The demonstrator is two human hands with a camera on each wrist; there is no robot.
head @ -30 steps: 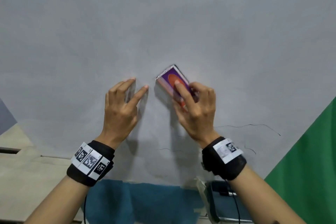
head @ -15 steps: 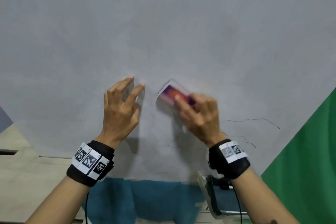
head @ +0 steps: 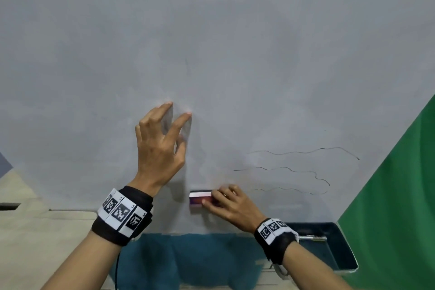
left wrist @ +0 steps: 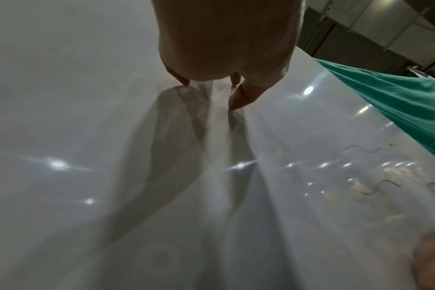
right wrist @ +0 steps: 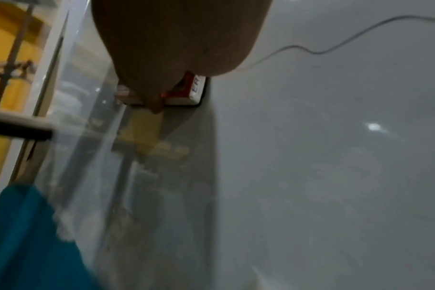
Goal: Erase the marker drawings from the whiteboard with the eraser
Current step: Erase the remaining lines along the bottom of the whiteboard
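The whiteboard (head: 235, 42) fills most of the head view. My right hand (head: 226, 201) grips a purple-and-red eraser (head: 200, 198) and holds it against the board near its lower edge. Three thin wavy black marker lines (head: 303, 152) run to the right of the eraser. My left hand (head: 162, 139) is braced on the board by its spread fingertips, up and left of the eraser. In the right wrist view the eraser (right wrist: 194, 90) lies flat on the board under my palm, with a marker line (right wrist: 335, 45) beyond it. The left wrist view shows my fingertips (left wrist: 236, 102) touching the glossy surface.
A green cloth (head: 400, 195) hangs at the board's right side. Below the board is a blue cloth (head: 188, 259) and a dark blue tray (head: 339, 252) at lower right. A beige surface (head: 35, 231) lies at lower left.
My right hand has swept the eraser down from the board's middle to near its lower edge. More of the wavy lines now show. My left hand has stayed braced in place.
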